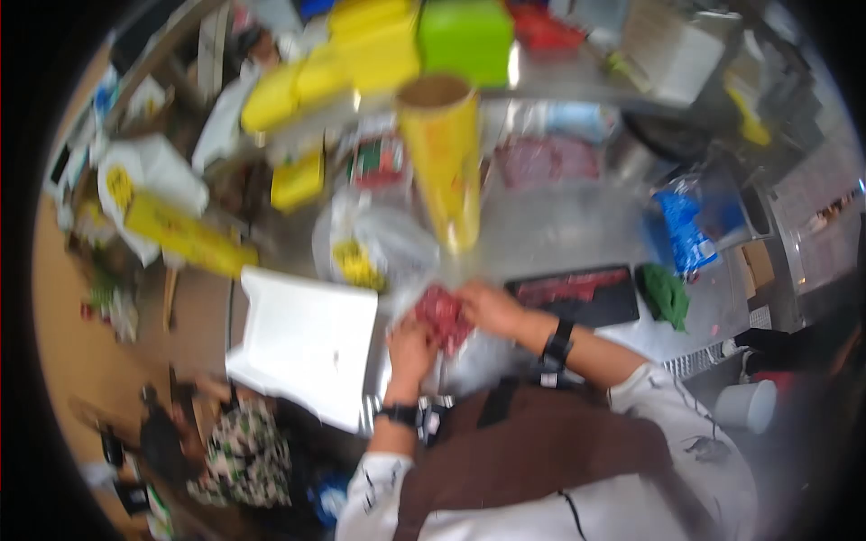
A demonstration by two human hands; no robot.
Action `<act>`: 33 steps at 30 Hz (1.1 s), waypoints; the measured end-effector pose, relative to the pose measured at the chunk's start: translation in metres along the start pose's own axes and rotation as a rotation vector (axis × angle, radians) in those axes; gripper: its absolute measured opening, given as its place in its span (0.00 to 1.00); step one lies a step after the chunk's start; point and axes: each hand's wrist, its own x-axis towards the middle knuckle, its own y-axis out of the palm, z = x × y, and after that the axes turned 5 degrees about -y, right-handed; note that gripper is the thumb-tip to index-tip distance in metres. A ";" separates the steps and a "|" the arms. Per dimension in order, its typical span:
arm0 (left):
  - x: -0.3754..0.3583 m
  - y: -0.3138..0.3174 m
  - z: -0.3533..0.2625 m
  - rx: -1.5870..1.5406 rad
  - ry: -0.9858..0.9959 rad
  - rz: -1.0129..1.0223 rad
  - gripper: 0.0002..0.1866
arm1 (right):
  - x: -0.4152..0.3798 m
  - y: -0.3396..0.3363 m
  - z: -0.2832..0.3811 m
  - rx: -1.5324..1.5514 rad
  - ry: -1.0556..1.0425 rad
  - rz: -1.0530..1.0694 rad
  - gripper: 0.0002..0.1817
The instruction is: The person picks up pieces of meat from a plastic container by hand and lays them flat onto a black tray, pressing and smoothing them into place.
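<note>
A piece of raw red meat (pixel 441 316) lies at the front of the metal table, on what looks like clear plastic. My left hand (pixel 412 348) is on its near left side, fingers curled against it. From the right, my right hand (pixel 490 307) grips its upper edge with bent fingers. Blur hides the exact fingertips. Beside my left hand is a white tray or box lid (pixel 311 347). To the right of my right hand, a black tray (pixel 618 307) holds strips of red meat (pixel 568 287).
A tall yellow roll (pixel 442 162) stands behind the meat. Plastic bags (pixel 392 239) lie to its left. A green cloth (pixel 664 296) and a blue packet (pixel 686 225) are at right. Yellow stacks (pixel 374 41) fill the back shelf. Another person (pixel 244 451) is at lower left.
</note>
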 end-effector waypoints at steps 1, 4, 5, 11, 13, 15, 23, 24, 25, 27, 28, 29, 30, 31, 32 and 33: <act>0.001 -0.003 0.000 -0.061 0.020 -0.009 0.09 | -0.001 0.001 -0.001 0.013 0.002 -0.025 0.16; 0.003 -0.006 0.006 -0.462 -0.194 0.096 0.09 | -0.006 -0.005 0.004 -0.002 -0.032 -0.100 0.16; 0.001 -0.011 0.001 -0.622 -0.369 0.171 0.10 | -0.007 -0.010 0.008 0.018 -0.015 -0.081 0.16; -0.004 -0.017 -0.015 0.041 0.167 -0.024 0.14 | -0.009 -0.021 0.017 0.051 -0.007 -0.009 0.15; 0.000 -0.016 -0.013 0.015 0.117 0.040 0.12 | -0.012 -0.023 0.015 0.052 -0.018 0.001 0.15; 0.001 -0.011 -0.013 -0.022 0.061 0.106 0.11 | -0.015 -0.025 0.011 0.068 -0.016 0.019 0.15; -0.005 -0.015 -0.021 -0.147 -0.006 0.083 0.03 | -0.030 -0.032 0.004 0.079 -0.006 0.023 0.14; -0.004 -0.012 -0.018 -0.161 -0.021 0.091 0.04 | -0.031 -0.032 0.003 0.065 -0.003 0.032 0.14; -0.004 -0.007 -0.013 -0.177 -0.041 0.102 0.05 | -0.033 -0.030 0.001 0.053 0.002 0.047 0.15; 0.001 0.025 0.021 -0.579 -0.210 0.059 0.08 | -0.032 -0.030 -0.004 0.076 -0.015 0.073 0.14; 0.002 0.008 0.006 -0.585 -0.193 -0.026 0.10 | -0.032 -0.037 0.002 0.047 0.010 0.097 0.13; 0.005 0.007 0.011 -0.727 -0.163 -0.056 0.08 | -0.034 -0.043 0.011 0.013 0.041 0.068 0.13; 0.003 -0.016 -0.003 -0.792 -0.304 0.006 0.07 | -0.035 -0.042 0.009 0.089 0.049 0.077 0.13; 0.001 -0.026 -0.010 -1.084 -0.396 0.041 0.07 | -0.034 -0.042 0.009 0.083 0.049 0.094 0.12; 0.000 -0.038 -0.022 -1.250 -0.512 0.033 0.09 | -0.033 -0.048 0.018 0.165 0.082 0.111 0.14; 0.000 -0.048 -0.031 -1.421 -0.605 0.014 0.11 | -0.032 -0.042 0.014 0.263 0.078 0.091 0.13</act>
